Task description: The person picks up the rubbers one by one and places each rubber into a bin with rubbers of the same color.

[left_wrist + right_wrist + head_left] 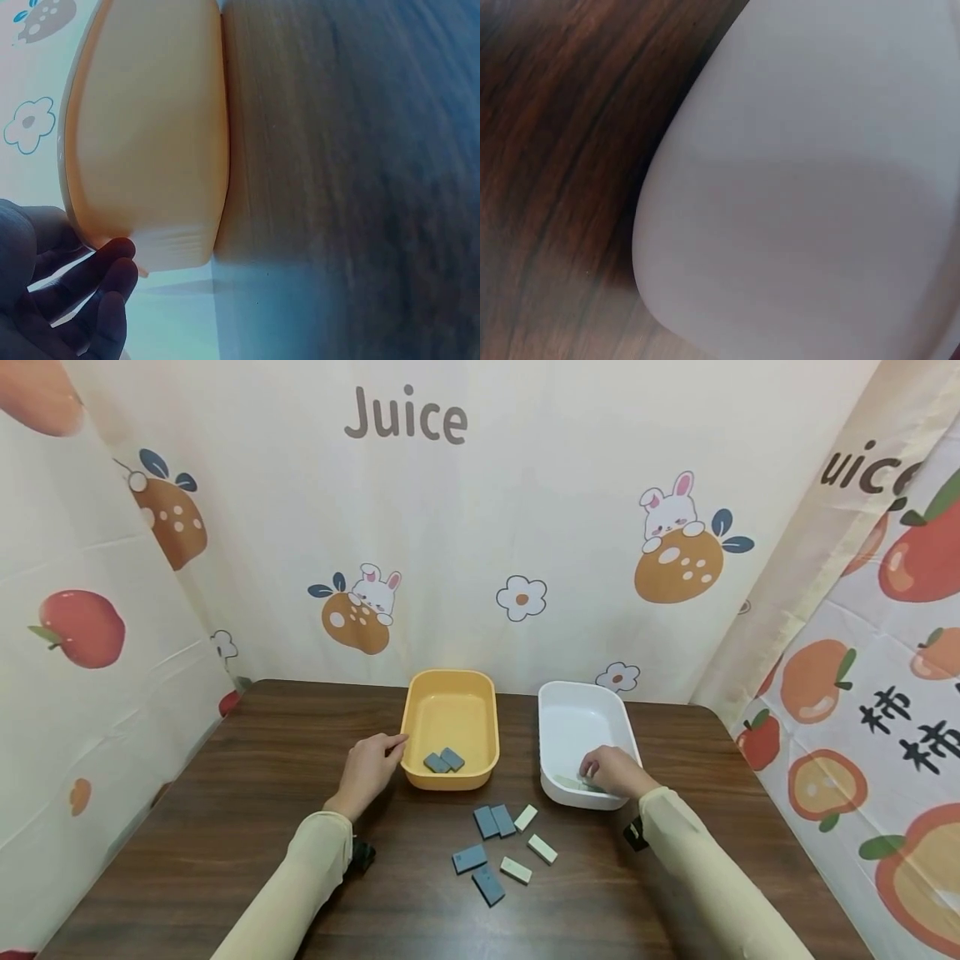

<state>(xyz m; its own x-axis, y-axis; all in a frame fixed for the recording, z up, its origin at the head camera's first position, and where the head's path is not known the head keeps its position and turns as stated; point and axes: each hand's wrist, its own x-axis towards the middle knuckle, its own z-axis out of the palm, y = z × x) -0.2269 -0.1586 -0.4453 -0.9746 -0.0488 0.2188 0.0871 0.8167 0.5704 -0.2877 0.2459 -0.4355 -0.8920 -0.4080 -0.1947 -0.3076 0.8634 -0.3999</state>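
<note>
My left hand [367, 768] pinches the left rim of the yellow bin [416, 710]; in the left wrist view the fingers [112, 274] overlap the bin's outer wall [150, 135]. Two grey-blue rectangular blocks [444, 761] lie at the near end inside it. Over the near part of the white bin [551, 718], my right hand [611, 768] reaches in with fingers bent down beside pale green pieces [572, 783]. Whether a piece is between those fingers is hidden. The right wrist view shows only the white bin's outer wall [795, 187] and wood.
Between my forearms, several grey-blue blocks [470, 858] and three pale green blocks [542, 849] lie loose on the dark wooden table [300, 727]. A printed curtain [465, 527] hangs directly behind the bins. A dark device is strapped at each wrist.
</note>
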